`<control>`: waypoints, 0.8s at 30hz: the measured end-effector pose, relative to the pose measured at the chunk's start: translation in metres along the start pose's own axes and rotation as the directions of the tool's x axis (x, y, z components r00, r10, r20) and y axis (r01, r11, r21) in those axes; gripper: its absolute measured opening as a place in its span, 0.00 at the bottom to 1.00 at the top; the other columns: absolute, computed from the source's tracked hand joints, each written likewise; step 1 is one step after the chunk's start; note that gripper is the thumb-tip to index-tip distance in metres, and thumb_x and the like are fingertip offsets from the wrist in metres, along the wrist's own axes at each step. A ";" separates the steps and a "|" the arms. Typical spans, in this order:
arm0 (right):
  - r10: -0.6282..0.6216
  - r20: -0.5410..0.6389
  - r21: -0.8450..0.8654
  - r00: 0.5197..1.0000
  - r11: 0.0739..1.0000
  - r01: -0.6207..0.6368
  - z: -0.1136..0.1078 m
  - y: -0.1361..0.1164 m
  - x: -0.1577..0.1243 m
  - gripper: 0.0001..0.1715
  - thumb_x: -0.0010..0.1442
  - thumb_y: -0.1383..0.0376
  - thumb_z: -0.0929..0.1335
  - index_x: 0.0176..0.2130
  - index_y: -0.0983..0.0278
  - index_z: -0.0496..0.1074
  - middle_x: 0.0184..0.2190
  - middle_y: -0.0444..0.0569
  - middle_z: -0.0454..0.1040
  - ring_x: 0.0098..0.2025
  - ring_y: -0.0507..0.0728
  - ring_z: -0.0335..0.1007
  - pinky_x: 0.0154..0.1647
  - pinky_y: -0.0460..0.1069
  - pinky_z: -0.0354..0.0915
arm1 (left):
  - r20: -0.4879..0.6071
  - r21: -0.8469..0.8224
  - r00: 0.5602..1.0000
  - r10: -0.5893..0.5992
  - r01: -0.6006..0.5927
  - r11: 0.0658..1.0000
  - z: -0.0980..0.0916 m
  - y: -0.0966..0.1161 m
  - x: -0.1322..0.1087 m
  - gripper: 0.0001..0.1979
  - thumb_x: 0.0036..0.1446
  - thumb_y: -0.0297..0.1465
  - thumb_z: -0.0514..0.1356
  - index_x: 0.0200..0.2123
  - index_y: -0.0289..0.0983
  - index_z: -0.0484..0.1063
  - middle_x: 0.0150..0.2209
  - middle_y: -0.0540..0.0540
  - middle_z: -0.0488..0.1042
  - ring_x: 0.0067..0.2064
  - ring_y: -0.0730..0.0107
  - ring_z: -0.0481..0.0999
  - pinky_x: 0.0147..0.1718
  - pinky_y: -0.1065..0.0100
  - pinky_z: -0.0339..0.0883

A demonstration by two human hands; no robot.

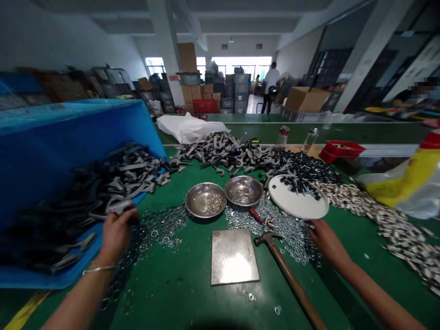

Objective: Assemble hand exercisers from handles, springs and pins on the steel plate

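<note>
Green counter (pixel 178 284), parts heaped. Your left hand (pixel 117 231) grips grey metal part (pixel 118 207) at blue bin (pixel 68 133); right hand (pixel 325 240) pinches white plate (pixel 298 201) rim.

Left arm: we stretch it forward from the lower left, bare forearm angled up and inward; a thin bracelet sits on the wrist
Left hand (pixel 117 231): back toward us; fingers (pixel 129 215) curled down and closed in a grip
Right arm: we bring it in from the lower right corner, forearm slanting up and left
Right hand (pixel 323 238): extended forward and low; fingers point away, and we cannot tell whether they close
</note>
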State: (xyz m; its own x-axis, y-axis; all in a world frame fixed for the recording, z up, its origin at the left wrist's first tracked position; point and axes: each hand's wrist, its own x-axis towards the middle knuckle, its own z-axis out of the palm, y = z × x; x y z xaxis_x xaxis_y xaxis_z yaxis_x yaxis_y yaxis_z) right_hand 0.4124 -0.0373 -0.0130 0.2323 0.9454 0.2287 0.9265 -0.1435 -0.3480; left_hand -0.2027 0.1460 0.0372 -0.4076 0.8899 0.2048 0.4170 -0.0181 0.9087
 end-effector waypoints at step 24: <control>-0.312 0.135 -0.105 0.941 0.939 0.326 0.036 -0.024 -0.037 0.37 0.70 0.49 0.58 0.71 0.61 0.50 0.71 0.61 0.50 0.72 0.67 0.41 0.67 0.67 0.47 | 0.947 0.145 0.252 0.201 -0.889 0.433 0.190 0.058 -0.127 0.15 0.62 0.22 0.47 0.41 0.35 0.73 0.44 0.39 0.73 0.43 0.60 0.74 0.46 0.64 0.66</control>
State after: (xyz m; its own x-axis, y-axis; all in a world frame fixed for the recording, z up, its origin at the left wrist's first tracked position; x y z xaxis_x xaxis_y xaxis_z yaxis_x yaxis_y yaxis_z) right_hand 0.3708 -0.0584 -0.0458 -0.1101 0.9733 0.2013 0.9773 0.1429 -0.1566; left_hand 0.0273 0.1188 -0.0053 0.7498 0.6524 -0.1103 0.6612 -0.7332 0.1588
